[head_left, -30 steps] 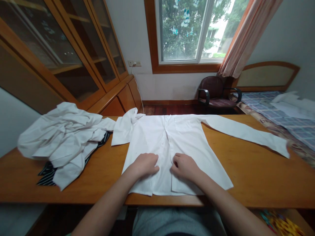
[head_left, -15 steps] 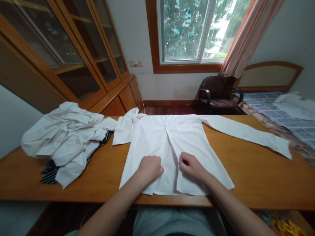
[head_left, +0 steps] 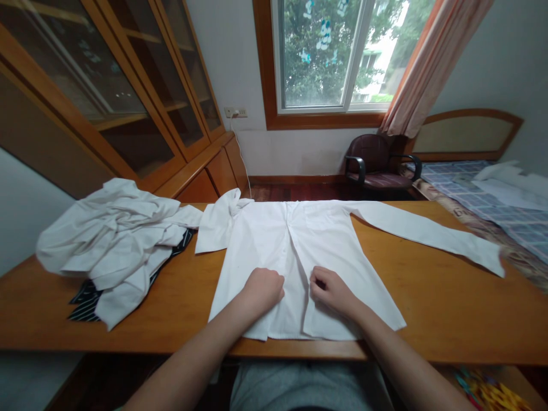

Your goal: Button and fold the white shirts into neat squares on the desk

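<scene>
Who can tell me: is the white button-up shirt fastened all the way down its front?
No, the white button-up shirt gapes open along its lower front.

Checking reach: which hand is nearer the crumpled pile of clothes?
Left. The left hand is on the white shirt, right of the pile; the right hand is farther right.

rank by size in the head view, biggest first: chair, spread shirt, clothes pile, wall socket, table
1. table
2. spread shirt
3. clothes pile
4. chair
5. wall socket

Apparent size only; the chair and wall socket are farther from the camera.
</scene>
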Motion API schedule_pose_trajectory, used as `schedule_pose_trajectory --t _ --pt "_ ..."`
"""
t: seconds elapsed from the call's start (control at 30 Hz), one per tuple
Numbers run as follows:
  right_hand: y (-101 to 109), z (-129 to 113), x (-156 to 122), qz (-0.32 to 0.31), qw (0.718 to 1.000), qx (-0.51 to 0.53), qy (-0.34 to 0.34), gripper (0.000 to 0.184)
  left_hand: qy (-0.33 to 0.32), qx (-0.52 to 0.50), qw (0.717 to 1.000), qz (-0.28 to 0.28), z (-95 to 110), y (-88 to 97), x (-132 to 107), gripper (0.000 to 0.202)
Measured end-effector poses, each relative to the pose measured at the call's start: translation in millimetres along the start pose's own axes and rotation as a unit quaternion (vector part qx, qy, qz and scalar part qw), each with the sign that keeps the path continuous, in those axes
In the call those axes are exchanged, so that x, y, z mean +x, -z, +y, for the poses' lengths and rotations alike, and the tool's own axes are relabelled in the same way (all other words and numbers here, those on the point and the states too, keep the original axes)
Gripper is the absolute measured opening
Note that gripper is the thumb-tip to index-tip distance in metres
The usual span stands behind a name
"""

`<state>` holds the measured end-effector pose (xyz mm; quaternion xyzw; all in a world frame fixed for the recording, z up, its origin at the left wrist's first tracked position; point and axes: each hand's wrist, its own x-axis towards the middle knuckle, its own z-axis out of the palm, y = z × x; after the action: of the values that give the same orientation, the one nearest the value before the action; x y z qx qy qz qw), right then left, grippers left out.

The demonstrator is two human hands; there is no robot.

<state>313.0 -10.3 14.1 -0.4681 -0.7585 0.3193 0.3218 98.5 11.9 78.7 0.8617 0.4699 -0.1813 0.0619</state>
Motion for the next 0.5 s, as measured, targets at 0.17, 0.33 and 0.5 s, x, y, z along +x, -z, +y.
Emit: schedule_pose_trajectory --t 0.17,0.33,0.5 --pt "1.1 -2.0 -0.4 0.0 1.0 0.006 -0.005 0.017 -0.011 -0.034 0.999 0.022 -17.1 -4.5 -10.3 0.023" --pt "0.6 -1.6 -0.2 -0.003 1.0 0.01 -0.006 0.017 -0.041 -0.067 0.995 0.061 -28.2 -20.7 -11.4 0.015" --pt "-2.0 3.3 0.1 -0.002 1.0 0.013 -0.006 0.016 -0.048 -0.155 0.984 0.074 -34.8 -24.3 -8.7 0.014"
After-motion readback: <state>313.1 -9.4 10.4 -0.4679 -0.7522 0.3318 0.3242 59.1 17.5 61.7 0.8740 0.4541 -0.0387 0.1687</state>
